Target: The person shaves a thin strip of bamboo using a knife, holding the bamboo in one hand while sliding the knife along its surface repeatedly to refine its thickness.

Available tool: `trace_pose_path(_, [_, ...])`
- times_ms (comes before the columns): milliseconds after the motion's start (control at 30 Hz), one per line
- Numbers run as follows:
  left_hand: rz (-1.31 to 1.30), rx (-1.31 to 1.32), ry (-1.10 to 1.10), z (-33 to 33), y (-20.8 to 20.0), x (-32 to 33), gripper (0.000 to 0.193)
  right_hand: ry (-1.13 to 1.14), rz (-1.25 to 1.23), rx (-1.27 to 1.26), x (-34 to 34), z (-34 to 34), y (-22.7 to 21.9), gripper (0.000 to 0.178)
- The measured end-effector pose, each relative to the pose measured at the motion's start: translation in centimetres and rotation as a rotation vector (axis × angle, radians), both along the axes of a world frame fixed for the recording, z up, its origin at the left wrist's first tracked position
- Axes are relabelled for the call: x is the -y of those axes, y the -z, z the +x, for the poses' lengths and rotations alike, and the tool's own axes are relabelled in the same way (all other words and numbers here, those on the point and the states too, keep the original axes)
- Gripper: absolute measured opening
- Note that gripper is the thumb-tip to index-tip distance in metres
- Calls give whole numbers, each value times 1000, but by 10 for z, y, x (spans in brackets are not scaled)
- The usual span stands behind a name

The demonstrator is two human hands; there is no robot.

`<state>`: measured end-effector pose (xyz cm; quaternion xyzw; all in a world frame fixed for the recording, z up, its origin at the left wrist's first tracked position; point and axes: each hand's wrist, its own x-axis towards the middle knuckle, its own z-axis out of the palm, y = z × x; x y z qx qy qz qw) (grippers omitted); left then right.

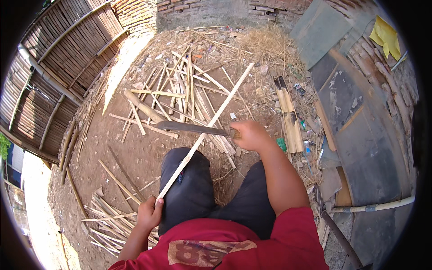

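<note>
My left hand [149,213] is closed round the lower end of a long pale bamboo strip [228,100], which slants up and to the right past my left knee. In my right hand [252,136] is the handle of a machete [192,128], its dark blade pointing left. The blade crosses the strip around its middle; whether they touch I cannot tell. Just beyond the blade's tip lies a thick round bamboo pole [143,106]. Behind the blade, a loose pile of split bamboo strips [181,81] covers the ground.
More thin strips [109,225] lie in a bundle beside my left hand. Split bamboo halves [289,118] rest on the right, near dark sheets [360,135] leaning there. A woven bamboo wall [63,63] stands at left, a brick wall [207,12] at the back.
</note>
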<state>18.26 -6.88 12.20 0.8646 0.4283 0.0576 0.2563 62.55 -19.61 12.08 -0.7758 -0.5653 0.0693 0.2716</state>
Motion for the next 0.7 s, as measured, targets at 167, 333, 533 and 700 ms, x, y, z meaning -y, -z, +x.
trace_pose_path(167, [62, 0, 37, 3, 0, 6, 49, -81, -61, -20, 15, -18, -22, 42])
trace_pose_path(333, [92, 17, -4, 1, 11, -7, 50, 348, -25, -189, 36, 34, 6, 60])
trace_pose_path(533, [133, -24, 6, -3, 2, -12, 49, 51, -134, -33, 10, -5, -5, 36])
trace_pose_path(700, [167, -3, 19, -7, 3, -11, 46, -72, -196, -62, -1, -34, -30, 39])
